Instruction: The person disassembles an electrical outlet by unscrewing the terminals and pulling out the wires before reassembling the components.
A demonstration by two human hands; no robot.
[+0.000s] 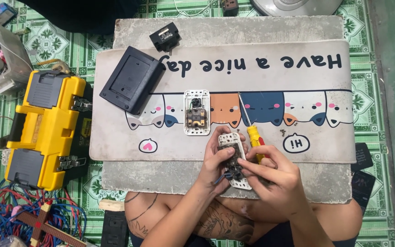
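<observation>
Over the near edge of the cat-printed mat [115, 146], the left hand [216, 158] cradles a white plastic switch module [235, 160] while the right hand [270, 171] pinches its dark wires [231, 175]; best hold the module steady, tugging one lead gently, the yellow-handled screwdriver [251, 132] just beside.

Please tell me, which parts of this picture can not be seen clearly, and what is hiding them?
- Head view: the lower part of the white socket frame is covered by the left hand and right hand.
- The screwdriver: its handle end is hidden behind the right hand.
- The small screws on the mat are too small to count.
- The bundle of wires is cut off by the bottom-left edge.
</observation>
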